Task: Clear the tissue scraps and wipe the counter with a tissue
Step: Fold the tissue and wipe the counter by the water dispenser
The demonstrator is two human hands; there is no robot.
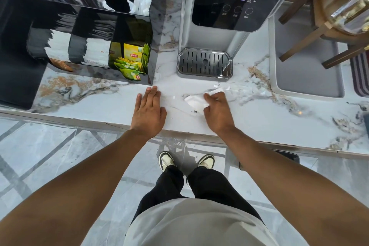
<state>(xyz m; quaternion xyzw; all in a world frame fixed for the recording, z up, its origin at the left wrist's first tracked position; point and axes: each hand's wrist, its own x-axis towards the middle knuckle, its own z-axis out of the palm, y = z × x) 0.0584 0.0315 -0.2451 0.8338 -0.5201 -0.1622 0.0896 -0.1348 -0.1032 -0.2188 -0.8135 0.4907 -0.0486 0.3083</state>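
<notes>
free: counter (103,104) front strip | blocked: organizer (111,46), dispenser (215,46), probably tray (307,78)

White tissue (193,101) lies flat on the marble counter (259,118), dark crumbs (195,112) beside its near edge

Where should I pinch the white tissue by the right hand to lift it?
Pinch the tissue at its free left corner, coming from above. It lies flat on the counter, its right end is under the right hand, and dark crumbs sit just nearer the edge.
</notes>
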